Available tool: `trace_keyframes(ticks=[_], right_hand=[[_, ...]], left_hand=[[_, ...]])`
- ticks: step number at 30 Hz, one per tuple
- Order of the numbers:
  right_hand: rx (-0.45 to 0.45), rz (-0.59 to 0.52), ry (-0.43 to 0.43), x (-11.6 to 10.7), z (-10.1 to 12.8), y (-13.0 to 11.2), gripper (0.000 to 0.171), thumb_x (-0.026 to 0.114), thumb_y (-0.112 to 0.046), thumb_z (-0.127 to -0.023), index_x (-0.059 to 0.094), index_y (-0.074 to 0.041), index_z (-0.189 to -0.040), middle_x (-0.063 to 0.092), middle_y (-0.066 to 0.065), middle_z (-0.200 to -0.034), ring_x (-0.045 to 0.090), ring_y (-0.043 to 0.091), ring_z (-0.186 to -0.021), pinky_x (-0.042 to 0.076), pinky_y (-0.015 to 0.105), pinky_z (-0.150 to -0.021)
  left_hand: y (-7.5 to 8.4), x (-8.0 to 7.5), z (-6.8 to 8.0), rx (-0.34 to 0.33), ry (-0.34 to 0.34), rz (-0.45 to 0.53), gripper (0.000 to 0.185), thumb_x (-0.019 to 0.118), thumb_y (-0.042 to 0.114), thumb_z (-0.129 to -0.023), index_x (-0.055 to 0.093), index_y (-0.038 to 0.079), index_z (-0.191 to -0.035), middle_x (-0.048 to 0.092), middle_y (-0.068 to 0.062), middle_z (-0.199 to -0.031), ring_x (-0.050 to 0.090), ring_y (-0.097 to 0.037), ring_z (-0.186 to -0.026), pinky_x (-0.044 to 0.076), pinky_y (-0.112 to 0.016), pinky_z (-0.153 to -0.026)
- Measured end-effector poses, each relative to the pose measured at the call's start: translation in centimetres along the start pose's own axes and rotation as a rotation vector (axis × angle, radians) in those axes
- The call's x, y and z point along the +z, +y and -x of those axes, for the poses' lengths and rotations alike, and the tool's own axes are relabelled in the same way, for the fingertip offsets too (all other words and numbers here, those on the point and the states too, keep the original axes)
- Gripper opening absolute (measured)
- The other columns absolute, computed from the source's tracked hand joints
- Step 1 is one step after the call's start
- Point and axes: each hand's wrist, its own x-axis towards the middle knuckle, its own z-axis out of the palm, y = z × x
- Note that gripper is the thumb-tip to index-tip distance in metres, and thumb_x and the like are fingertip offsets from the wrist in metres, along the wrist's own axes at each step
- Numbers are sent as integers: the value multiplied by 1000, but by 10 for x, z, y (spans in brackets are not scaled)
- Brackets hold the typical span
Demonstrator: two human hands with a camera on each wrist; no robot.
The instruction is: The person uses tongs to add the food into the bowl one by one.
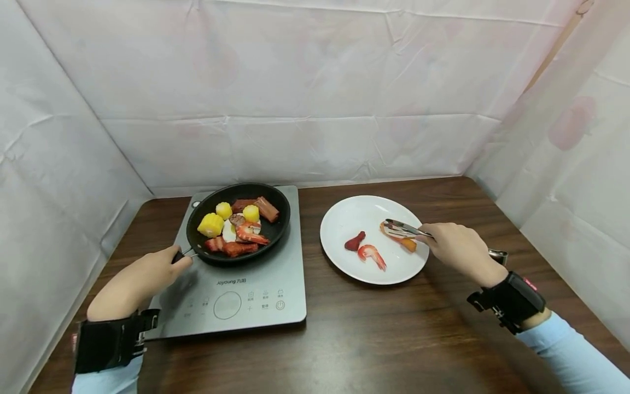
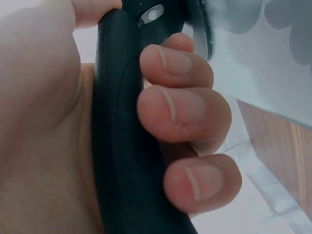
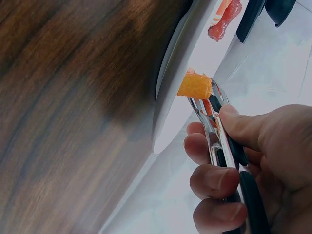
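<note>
Both hands curled, left hand [image 1: 147,271] gripping pan handle [image 2: 122,146], right hand [image 1: 455,246] squeezing tongs [image 1: 408,230]

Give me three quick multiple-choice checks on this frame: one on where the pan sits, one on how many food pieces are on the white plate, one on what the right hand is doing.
1. Where does the pan sit?
A. On the induction cooker
B. On the bare table
C. On the plate

2. How many food pieces are on the white plate?
A. One
B. Three
C. Six

3. What is the right hand doing?
A. Resting flat on the table
B. Gripping the pan handle
C. Holding tongs closed on an orange piece

Answers:
1 A, the pan stands on the grey cooker top.
2 B, a dark red piece, a shrimp and the orange piece show.
3 C, the right wrist view shows the fingers squeezing the tongs on the piece.
</note>
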Motion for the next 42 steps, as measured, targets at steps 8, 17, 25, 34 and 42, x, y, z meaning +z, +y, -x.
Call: trace_keyframes(ticks=[8, 17, 25, 34, 42], right_hand=[[3, -4, 3, 3, 0, 0, 18, 63, -32, -100, 73, -18, -105, 58, -6, -68, 45, 12, -58, 30, 29, -47], [-8, -1, 38, 2, 0, -3, 29, 64, -31, -99, 74, -11, -117, 77, 11, -98, 58, 15, -64, 35, 29, -48], [-33, -5, 80, 1, -5, -11, 28, 65, -31, -99, 75, -10, -116, 78, 10, -98, 60, 15, -64, 38, 29, -49], [-66, -14, 113, -4, -18, -30, 29, 64, -33, -100, 74, -13, -118, 79, 9, -100, 69, 22, -71, 47, 38, -51], [-110, -30, 139, -9, -34, -54, 30, 64, -36, -100, 75, -14, -118, 79, 6, -101, 70, 21, -75, 50, 38, -55]], left_hand=[[0, -2, 0, -12, -4, -9, 81, 28, 46, -107, 19, -22, -151, 33, -48, -148, 49, -60, -129, 45, -69, -100], [1, 1, 1, -7, 9, -12, 79, 29, 44, -106, 23, -22, -150, 37, -47, -146, 46, -61, -130, 43, -69, -103], [2, 0, 2, -19, 9, -7, 81, 30, 46, -107, 23, -22, -150, 37, -47, -146, 48, -61, -130, 45, -69, -101], [1, 2, 1, -17, 11, -6, 80, 31, 45, -107, 24, -22, -150, 36, -47, -146, 47, -61, -130, 44, -69, -102], [3, 0, 2, -17, 12, -10, 80, 30, 45, -107, 23, -22, -150, 36, -47, -146, 48, -60, -130, 45, -69, -101]])
